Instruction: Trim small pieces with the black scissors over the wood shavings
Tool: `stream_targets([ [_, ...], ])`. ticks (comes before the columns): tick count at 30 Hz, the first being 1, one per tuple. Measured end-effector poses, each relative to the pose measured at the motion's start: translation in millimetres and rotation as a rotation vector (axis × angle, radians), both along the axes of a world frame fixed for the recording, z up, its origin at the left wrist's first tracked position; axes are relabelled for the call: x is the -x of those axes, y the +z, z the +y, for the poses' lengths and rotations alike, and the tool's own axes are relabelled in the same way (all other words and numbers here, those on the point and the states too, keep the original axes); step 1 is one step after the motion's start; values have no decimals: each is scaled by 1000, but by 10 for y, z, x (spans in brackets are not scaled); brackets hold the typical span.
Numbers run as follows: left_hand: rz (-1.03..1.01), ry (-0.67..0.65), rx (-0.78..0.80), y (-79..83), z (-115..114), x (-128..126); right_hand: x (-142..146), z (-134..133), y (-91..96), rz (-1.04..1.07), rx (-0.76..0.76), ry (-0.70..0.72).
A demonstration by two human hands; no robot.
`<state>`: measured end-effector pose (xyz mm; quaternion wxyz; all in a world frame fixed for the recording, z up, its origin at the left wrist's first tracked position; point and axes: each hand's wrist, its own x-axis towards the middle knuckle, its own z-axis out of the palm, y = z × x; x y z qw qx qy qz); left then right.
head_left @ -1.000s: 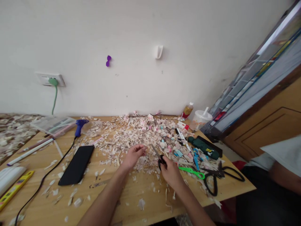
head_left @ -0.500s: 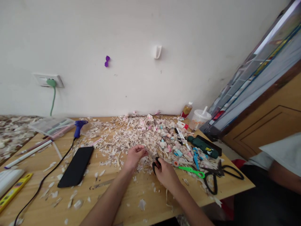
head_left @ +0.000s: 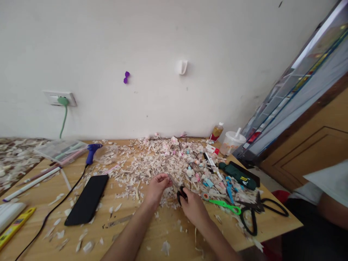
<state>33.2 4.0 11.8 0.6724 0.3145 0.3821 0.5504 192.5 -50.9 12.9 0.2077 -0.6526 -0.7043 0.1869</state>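
My right hand (head_left: 194, 208) grips small scissors (head_left: 181, 194) by their black finger loops, blades toward my left hand. My left hand (head_left: 158, 188) is closed in a pinch, thumb against fingers, around a small pale scrap (head_left: 171, 179) whose exact kind is too small to tell. The blades reach close to that scrap; whether they touch it cannot be seen clearly. Beneath and beyond both hands spreads a heap of whitish shavings (head_left: 152, 161). Right of my right hand lie a light green pair of scissors (head_left: 224, 206) and large black-handled scissors (head_left: 254, 210).
A black phone (head_left: 87, 199), a blue glue gun (head_left: 92, 153) with its cord and a yellow box-cutter (head_left: 16, 225) lie left. At the back right stand a bottle (head_left: 216, 132) and a lidded cup (head_left: 232, 142). Another person (head_left: 328, 192) sits beyond the table's right edge.
The whole view has shifted slightly, so things sit a little lower in the picture. Both hands keep nearly the same pose, still holding the scrap and scissors.
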Motion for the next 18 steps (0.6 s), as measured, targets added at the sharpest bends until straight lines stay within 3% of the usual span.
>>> stream_targets([
  [7, 99, 24, 3, 32, 35, 67, -93, 37, 76, -32, 23, -25],
  [10, 104, 33, 1, 23, 27, 24, -201, -4, 114, 97, -4, -69],
  [13, 166, 23, -42, 81, 40, 65, -452, -226, 105, 236, -84, -102],
  [16, 466, 94, -178, 362, 158, 494, -817, -680, 25, 136, -135, -40],
  [18, 751, 382, -318, 674, 300, 1036, -1031, -1043, -49, 34, -57, 15],
])
